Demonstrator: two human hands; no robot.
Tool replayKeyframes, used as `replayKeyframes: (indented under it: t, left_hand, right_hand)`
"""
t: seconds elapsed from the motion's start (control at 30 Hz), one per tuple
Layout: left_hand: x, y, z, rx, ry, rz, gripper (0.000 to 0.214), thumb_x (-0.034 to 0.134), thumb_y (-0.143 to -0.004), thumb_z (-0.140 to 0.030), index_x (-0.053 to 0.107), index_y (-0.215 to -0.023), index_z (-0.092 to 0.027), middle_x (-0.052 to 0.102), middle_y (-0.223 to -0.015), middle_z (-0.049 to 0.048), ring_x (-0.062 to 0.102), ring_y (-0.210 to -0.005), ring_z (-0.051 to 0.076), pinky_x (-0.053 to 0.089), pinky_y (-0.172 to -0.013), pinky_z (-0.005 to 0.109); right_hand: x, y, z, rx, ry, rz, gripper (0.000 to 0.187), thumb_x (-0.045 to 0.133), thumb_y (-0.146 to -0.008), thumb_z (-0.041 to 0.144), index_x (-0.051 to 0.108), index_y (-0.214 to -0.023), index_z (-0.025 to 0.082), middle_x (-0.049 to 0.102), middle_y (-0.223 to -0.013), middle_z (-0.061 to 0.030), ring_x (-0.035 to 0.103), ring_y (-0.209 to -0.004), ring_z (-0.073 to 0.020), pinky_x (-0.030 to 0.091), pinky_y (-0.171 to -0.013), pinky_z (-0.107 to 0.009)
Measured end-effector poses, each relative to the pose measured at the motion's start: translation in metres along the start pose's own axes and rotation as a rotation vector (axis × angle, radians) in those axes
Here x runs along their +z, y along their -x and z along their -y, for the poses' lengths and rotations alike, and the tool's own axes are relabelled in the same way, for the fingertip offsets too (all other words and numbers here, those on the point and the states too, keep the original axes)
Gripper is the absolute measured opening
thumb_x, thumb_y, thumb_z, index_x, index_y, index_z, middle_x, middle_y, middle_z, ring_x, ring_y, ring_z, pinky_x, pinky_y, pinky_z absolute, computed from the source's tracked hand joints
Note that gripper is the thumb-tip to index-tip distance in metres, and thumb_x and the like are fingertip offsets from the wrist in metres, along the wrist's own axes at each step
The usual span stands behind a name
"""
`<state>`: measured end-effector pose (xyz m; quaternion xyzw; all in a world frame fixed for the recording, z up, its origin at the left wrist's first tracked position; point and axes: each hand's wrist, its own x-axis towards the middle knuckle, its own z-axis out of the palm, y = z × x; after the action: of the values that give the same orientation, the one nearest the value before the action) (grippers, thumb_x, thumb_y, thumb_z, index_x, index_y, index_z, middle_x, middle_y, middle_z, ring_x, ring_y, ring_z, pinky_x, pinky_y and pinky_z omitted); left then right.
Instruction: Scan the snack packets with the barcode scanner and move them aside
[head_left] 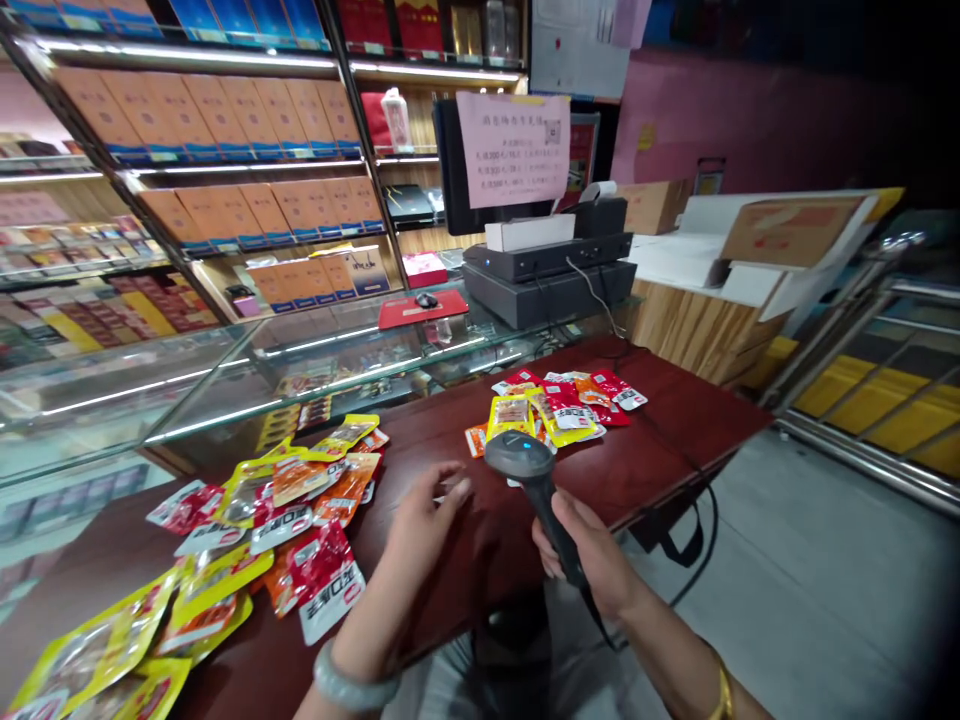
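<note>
My right hand (592, 548) is wrapped round the handle of a black barcode scanner (519, 458), whose head points forward and left over the dark red table (450, 425). Just left of it, my left hand (433, 500) hovers over the tabletop, fingers loosely bent and apart, with nothing in it. Beyond the scanner lies a small pile of snack packets (566, 405) in red, yellow and orange. To the left of my left hand, a larger spread of similar snack packets (292, 490) covers the table. A red and white packet (330, 585) is nearest my left forearm.
A glass display counter (217, 385) adjoins the table's far side. Behind the table stand a cash drawer (547, 290) and a monitor with a pink paper sign (514, 150). The scanner's cable (709, 540) hangs off the right edge. A metal railing (862, 330) stands at right.
</note>
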<state>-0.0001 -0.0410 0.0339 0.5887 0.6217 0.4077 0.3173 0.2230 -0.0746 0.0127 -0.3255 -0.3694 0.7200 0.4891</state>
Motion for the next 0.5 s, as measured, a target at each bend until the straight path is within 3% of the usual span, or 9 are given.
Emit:
replayKeyframes:
  t: [0.13,0.27,0.37,0.5]
  left_hand:
    - [-0.057,0.065,0.027,-0.024,-0.611,-0.236,0.030,0.052,-0.089,-0.053,0.059,-0.089,-0.023,0.070,-0.094,0.0083,0.065,-0.093,0.027,0.048,-0.086,0.040]
    - [-0.100,0.108,0.044,-0.258,-1.037,-0.358,0.041,0.045,-0.090,-0.062,0.052,-0.086,-0.022,0.068,-0.091,0.0130,0.064,-0.098,0.033,0.045,-0.087,0.042]
    - [-0.110,0.116,0.055,-0.392,-1.120,-0.337,0.051,0.040,-0.089,-0.070,0.054,-0.090,-0.021,0.068,-0.096,0.0154,0.064,-0.101,0.034,0.045,-0.087,0.041]
    - [-0.106,0.112,0.066,-0.398,-1.140,-0.322,0.065,0.042,-0.085,-0.077,0.057,-0.102,-0.015,0.068,-0.103,0.0184,0.064,-0.106,0.036,0.045,-0.091,0.042]
  right_hand:
    - [0.006,0.003,-0.011,0.070,0.028,0.036,0.048,0.065,-0.087,0.066,0.052,-0.092,0.020,0.048,-0.058,0.0079,0.038,-0.042,-0.0066,0.032,-0.044,-0.021]
    - [0.020,0.002,-0.023,0.136,0.082,0.098,0.047,0.064,-0.087,0.065,0.054,-0.092,0.020,0.053,-0.063,0.0053,0.041,-0.044,-0.0072,0.033,-0.045,-0.021]
    - [0.034,0.001,-0.029,0.188,0.104,0.159,0.051,0.067,-0.083,0.069,0.053,-0.092,0.020,0.052,-0.061,0.0058,0.041,-0.043,-0.0076,0.032,-0.043,-0.021]
    - [0.047,0.003,-0.034,0.204,0.129,0.219,0.051,0.067,-0.083,0.068,0.054,-0.093,0.020,0.051,-0.060,0.0063,0.040,-0.043,-0.0072,0.032,-0.043,-0.021]
